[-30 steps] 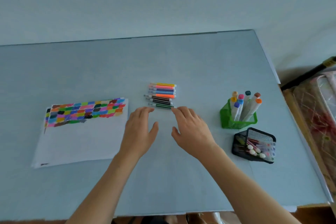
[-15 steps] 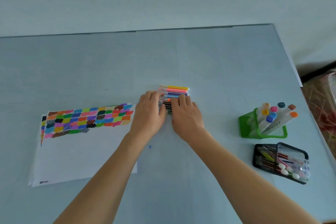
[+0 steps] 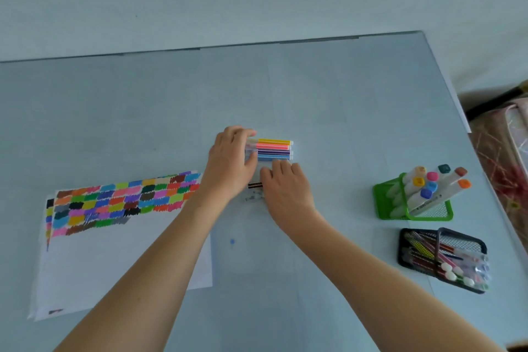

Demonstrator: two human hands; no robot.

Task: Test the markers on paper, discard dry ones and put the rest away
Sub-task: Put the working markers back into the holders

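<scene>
A row of thin coloured markers (image 3: 275, 148) lies side by side in the middle of the light blue table (image 3: 328, 94). My left hand (image 3: 231, 166) grips the cap ends of the upper markers, fingers over the top and thumb below. My right hand (image 3: 285, 188) lies over the lower markers with its fingertips on them. A dark marker (image 3: 255, 185) shows between the two hands. White paper (image 3: 114, 260) with rows of colour patches lies to the left.
A green mesh holder (image 3: 385, 194) with thick markers stands at the right. In front of it a black mesh holder (image 3: 463, 240) lies with several thin pens inside. A small blue dot (image 3: 232, 241) marks the table. The table's right edge borders patterned fabric (image 3: 503, 157).
Both hands moved forward from the bare table onto the row of markers. The left hand has closed round the upper markers' cap ends, and the right covers the lower ones.
</scene>
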